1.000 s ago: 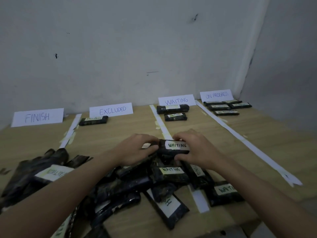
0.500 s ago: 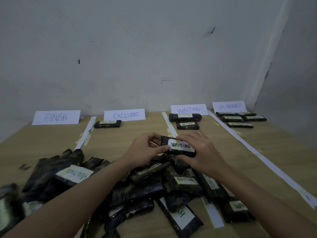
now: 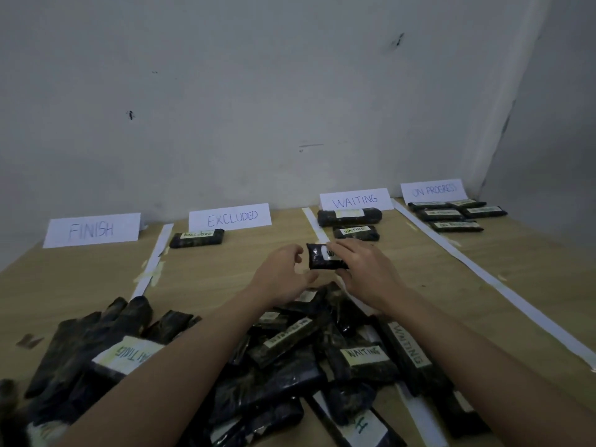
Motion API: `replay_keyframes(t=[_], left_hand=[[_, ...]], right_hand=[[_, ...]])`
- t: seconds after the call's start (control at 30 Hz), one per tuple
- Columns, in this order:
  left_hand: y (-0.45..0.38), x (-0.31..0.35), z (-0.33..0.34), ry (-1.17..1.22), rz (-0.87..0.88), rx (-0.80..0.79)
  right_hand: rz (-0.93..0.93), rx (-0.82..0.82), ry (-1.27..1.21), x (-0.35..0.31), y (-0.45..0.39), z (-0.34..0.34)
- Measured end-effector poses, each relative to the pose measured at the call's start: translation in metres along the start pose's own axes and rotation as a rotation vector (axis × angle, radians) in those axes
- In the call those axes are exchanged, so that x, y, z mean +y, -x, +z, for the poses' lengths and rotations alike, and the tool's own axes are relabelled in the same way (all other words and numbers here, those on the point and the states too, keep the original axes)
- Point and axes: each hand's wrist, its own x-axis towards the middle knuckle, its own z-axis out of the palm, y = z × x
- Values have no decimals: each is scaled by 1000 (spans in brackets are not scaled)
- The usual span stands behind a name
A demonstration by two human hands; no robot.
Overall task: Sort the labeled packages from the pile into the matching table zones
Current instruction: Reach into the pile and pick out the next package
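Ahead, right hand [image 3: 361, 272] round a WAITING package [image 3: 319, 257], above the pile [image 3: 290, 359].

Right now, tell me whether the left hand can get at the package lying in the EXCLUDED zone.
Probably yes. The left hand is free, since the right hand holds the WAITING package, and only bare table lies between it and the EXCLUDED package.

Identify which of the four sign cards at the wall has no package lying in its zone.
The FINISH card, far left; EXCLUDED, WAITING and ON PROGRESS each have packages before them.
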Motion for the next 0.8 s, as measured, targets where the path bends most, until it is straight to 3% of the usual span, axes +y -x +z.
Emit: replay_keyframes(t=[0.27,0.53,0.8], left_hand=[[-37,17,33,-290,175,-254],[-80,30,57,-363,259,-288],[-107,51,89,-441,368,-307]], right_hand=[[228,-171,95,83,-5,16],[334,-170,115,165,-24,11],[371,-313,121,193,-49,35]])
